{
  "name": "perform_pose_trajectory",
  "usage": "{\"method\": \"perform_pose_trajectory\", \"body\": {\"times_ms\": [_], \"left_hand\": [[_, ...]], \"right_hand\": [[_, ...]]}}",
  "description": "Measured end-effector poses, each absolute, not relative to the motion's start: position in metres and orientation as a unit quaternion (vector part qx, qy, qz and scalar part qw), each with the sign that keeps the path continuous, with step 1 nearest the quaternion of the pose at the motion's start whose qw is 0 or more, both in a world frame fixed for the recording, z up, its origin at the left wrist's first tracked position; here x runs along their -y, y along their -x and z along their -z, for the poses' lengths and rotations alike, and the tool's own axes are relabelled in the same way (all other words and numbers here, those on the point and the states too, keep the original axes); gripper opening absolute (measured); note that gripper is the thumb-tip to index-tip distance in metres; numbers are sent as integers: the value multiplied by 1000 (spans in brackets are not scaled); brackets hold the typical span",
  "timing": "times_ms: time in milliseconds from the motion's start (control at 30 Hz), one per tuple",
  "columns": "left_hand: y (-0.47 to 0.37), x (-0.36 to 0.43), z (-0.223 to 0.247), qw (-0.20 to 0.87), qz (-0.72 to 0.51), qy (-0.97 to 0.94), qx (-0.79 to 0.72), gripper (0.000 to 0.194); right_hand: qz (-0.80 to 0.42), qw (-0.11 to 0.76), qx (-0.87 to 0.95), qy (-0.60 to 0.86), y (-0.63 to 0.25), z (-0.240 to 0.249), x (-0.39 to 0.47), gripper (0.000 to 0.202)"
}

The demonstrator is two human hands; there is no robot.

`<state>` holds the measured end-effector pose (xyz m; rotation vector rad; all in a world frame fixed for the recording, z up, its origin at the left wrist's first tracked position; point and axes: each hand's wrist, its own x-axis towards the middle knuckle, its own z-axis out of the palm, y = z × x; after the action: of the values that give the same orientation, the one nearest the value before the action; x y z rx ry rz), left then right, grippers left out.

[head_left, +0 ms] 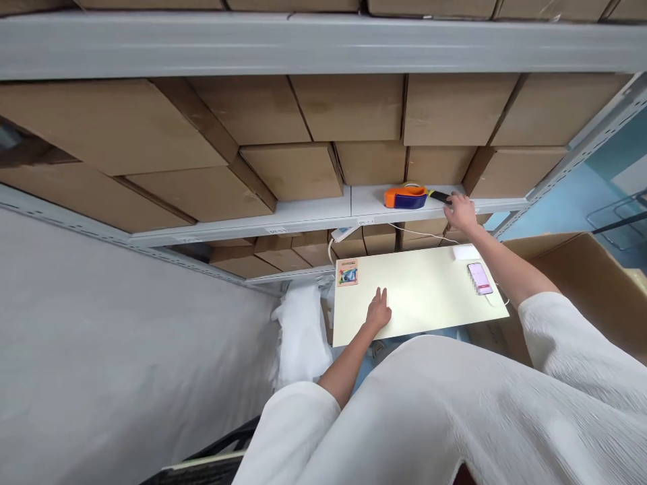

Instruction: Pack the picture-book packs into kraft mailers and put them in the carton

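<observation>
On the shelf edge in the head view, my right hand has its fingers closed on the end of a slim black-and-yellow tool; its exact kind is too small to make out. Touching or just beside that tool lies an orange and purple tape dispenser, with part of a tape roll showing behind it. My left hand rests on a pale yellow board below the shelf, two fingers stretched out and nothing held. A small picture card lies at the board's left end. At its right are a phone and a white block.
Cardboard boxes are stacked along the grey metal shelves. A white power strip with cables hangs behind the board. White packing material stands at the left, a large open carton at the right, and a pale wall farther left.
</observation>
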<state>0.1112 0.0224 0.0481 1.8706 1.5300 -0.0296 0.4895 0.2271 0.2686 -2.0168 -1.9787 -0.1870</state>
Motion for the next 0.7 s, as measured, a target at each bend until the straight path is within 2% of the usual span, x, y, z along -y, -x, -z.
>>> {"method": "perform_pose_trajectory", "body": {"times_ms": [167,367,567,700], "left_hand": [[-148,-7,-49,369,-33,-703,-607,90],[-177,8,-46,364,-31,-692,-622,86],[-197,4,-39,377,-17,-694,-613,84],[-209,-2,-35,393,-6,-693,-604,84]], "right_hand": [[21,91,695,713,-499,-284,-260,46],[-4,174,703,690,-516,-279,-259,32],[-28,269,639,720,-543,-249,-184,29],[-95,235,584,772,-549,-197,-112,22]]}}
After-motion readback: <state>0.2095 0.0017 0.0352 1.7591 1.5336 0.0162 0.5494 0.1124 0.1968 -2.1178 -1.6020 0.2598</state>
